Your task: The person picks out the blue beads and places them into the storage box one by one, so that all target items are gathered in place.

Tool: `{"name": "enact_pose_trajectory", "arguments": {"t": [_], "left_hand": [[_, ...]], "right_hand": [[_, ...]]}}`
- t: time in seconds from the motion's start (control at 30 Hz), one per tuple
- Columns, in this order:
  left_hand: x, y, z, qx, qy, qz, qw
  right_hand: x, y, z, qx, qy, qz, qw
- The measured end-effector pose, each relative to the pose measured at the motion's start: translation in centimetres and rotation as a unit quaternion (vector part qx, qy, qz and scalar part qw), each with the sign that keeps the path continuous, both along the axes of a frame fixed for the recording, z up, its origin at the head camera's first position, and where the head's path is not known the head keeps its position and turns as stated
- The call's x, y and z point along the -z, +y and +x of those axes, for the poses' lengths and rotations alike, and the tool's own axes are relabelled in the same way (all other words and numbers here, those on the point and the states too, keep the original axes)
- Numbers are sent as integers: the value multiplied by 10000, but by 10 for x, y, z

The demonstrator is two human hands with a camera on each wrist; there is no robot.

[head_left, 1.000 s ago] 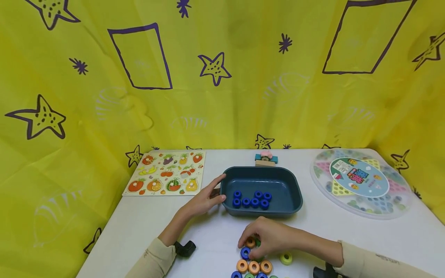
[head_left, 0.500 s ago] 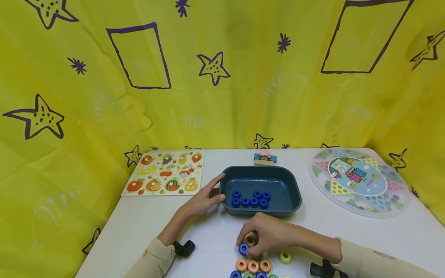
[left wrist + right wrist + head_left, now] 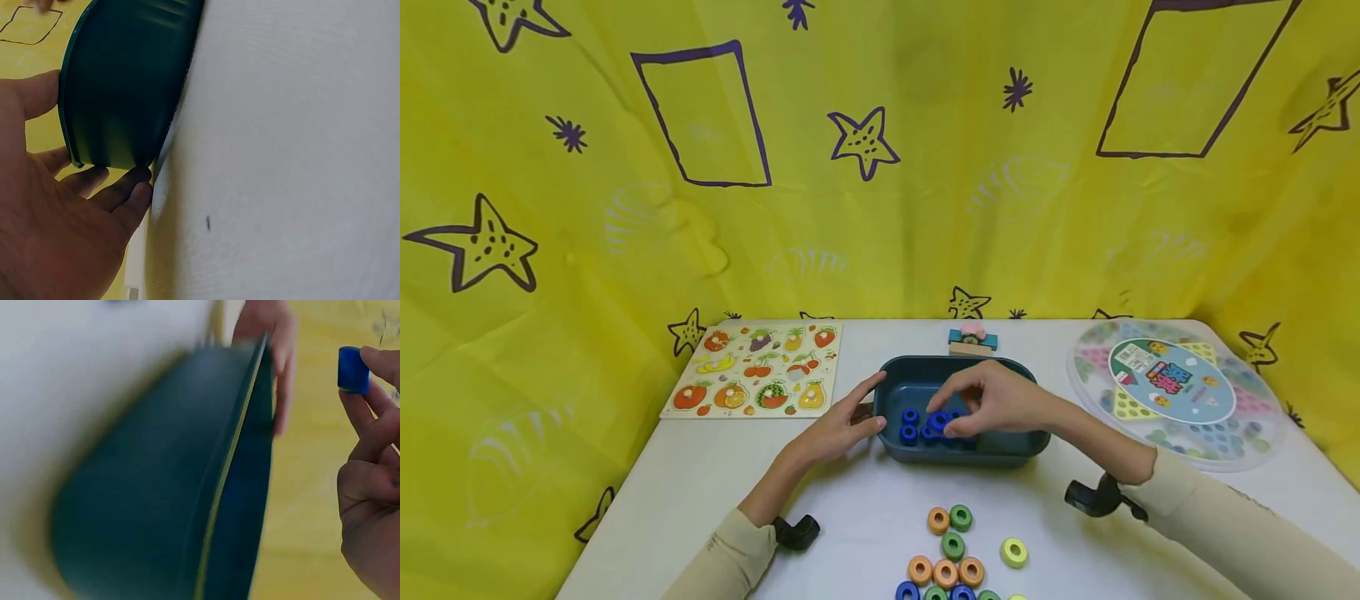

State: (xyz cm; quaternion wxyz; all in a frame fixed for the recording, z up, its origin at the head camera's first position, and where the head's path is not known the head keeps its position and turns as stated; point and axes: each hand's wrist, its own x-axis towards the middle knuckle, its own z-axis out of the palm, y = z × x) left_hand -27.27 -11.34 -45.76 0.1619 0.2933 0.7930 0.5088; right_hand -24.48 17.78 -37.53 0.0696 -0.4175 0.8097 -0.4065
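Note:
My right hand (image 3: 1000, 397) pinches a blue ring bead (image 3: 937, 423) between thumb and fingertips, over the dark teal tray (image 3: 1037, 417). In the right wrist view the bead (image 3: 354, 370) stands out beyond the tray's rim. Several more blue beads (image 3: 909, 434) lie on the tray floor, some hidden behind the hand. My left hand (image 3: 838, 432) holds the tray's left end. The left wrist view shows its thumb at the rim and its other fingers bent against the outer wall (image 3: 119, 87).
Loose beads lie on the white table in front of the tray: orange (image 3: 945, 573), green (image 3: 952, 546), blue and yellow (image 3: 1013, 552). A fruit puzzle board (image 3: 760, 371) lies back left, a round clear game case (image 3: 1176, 392) at right. A small toy (image 3: 973, 337) stands behind the tray.
My right hand has lifted a blue bead from the loose group on the table and carried it up and forward over the tray. The left hand has stayed at the tray's end.

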Motion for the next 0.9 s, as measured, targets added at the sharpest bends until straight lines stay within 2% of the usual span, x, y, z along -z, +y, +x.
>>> {"name": "enact_pose_trajectory", "arguments": {"t": [0.17, 0.3, 0.4, 0.53, 0.77, 0.9], "left_hand": [[1, -1, 0, 11, 28, -41, 10000], [1, -1, 0, 54, 4, -21, 10000], [1, -1, -1, 82, 11, -6, 10000], [-1, 0, -1, 204, 11, 62, 9998], [-31, 2, 13, 400, -92, 39, 9992], [-30, 1, 14, 365, -143, 63, 9992]], "right_hand": [[18, 10, -37, 402, -339, 147, 9985], [34, 11, -52, 267, -423, 348, 9981], [43, 11, -59, 126, -526, 427, 9976], [51, 11, -64, 157, -520, 573, 9969], [62, 9, -70, 143, -391, 857, 9955], [65, 6, -72, 117, -328, 972, 9947]]}}
